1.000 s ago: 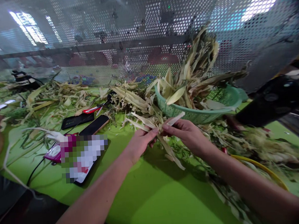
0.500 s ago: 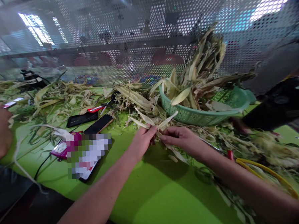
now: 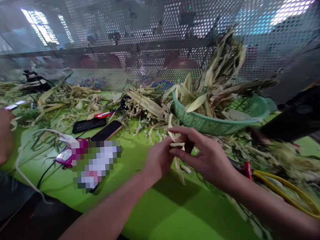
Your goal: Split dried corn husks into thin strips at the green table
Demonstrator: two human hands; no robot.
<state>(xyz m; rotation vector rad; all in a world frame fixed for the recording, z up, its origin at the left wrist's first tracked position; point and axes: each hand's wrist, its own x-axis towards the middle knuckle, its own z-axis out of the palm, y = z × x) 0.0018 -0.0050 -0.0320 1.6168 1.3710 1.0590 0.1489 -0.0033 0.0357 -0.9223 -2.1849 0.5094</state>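
My left hand is closed on pale strips of dried corn husk above the green table. Close against it, my right hand pinches the same strips between thumb and fingers. One strip end points up past the fingertips and another hangs below them. A short folded piece lies level between the two hands. The left fingertips are partly hidden behind the right hand. Just beyond the hands stands a green plastic basket with dried husks in it.
Loose husk scraps lie along the back against a perforated metal screen. At left are black phones, a red-handled tool, a magenta packet and another person's hand. A yellow loop lies at right.
The spread husk strips have been drawn together and turned more upright. My right hand has moved up and over the left fingertips, and my left hand has shifted slightly right.
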